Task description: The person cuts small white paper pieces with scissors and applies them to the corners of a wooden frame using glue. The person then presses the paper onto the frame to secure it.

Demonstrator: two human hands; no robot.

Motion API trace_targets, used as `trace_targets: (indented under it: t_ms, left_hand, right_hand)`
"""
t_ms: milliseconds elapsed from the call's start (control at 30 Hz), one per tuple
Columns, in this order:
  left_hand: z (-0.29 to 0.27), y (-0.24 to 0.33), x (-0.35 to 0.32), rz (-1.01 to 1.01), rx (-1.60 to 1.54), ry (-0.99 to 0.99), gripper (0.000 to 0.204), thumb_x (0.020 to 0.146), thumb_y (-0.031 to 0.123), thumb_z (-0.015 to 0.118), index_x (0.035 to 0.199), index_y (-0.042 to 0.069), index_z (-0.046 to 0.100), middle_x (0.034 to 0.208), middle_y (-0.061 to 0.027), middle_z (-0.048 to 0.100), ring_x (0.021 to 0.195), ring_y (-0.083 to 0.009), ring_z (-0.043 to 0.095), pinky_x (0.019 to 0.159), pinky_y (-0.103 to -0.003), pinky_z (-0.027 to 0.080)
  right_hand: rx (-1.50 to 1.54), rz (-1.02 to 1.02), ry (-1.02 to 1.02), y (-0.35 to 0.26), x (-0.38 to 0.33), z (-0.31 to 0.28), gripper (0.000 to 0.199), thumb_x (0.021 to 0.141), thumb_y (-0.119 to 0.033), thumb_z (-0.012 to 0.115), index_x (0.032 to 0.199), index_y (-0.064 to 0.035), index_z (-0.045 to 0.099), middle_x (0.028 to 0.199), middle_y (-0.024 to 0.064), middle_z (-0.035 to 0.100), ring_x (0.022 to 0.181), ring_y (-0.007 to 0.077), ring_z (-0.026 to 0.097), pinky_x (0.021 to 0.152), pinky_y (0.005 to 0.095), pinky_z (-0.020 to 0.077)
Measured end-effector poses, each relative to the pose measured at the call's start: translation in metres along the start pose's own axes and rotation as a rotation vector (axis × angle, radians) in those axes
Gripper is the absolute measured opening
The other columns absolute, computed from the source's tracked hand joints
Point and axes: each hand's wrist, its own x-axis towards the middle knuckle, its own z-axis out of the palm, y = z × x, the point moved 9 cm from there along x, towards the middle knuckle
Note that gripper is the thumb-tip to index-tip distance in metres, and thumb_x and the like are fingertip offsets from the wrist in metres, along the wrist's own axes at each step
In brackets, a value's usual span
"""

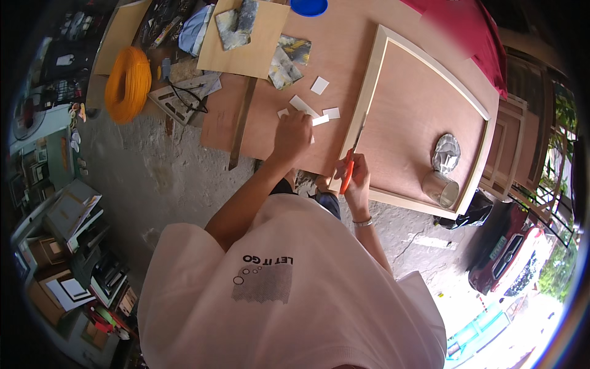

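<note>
My left hand [292,136] is closed over the board, its fingers curled around a white strip that shows only in part beside them. Several small white pieces lie around it, among them a square card [319,85] and a smaller piece [331,113]. In my right hand [359,174] is a pair of scissors [347,174] with orange handles, the blades pointing away from me. The blades reach over the near left side of a pale wooden frame [362,98]. How far they are spread is hard to make out.
Inside the frame stand a tin can [440,188] and a crumpled silvery piece [447,152]. A coil of orange hose [128,85] sits at the far left. Paint-stained cloths [285,66] lie near a plywood sheet [236,46]. Red cloth [485,37] covers the far right corner.
</note>
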Motion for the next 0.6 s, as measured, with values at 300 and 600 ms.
trace_targets:
  t_ms: [300,600]
  left_hand:
    - [-0.027,-0.038,-0.011,-0.584,-1.074,-0.269,0.016,0.105,0.018,0.061,0.101,0.003,0.062,0.078,-0.0034,0.069,0.053,-0.0037,0.051,0.045,-0.022,0.04]
    - [-0.044,-0.028,-0.002,-0.631,-1.104,-0.296,0.019,0.102,0.017,0.063,0.102,-0.001,0.067,0.078,-0.0056,0.069,0.056,-0.0066,0.059,0.047,-0.023,0.046]
  right_hand:
    - [-0.268,0.116,-0.345,0.007,0.003,0.037,0.034,0.094,-0.024,0.077,0.103,0.0005,0.054,0.081,0.0023,0.059,0.071,0.0072,0.052,0.061,0.025,0.0473]
    - [-0.31,0.073,-0.411,-0.004,0.026,0.049,0.027,0.099,-0.023,0.071,0.098,-0.002,0.054,0.077,0.0026,0.059,0.06,0.0069,0.053,0.052,0.0247,0.0456]
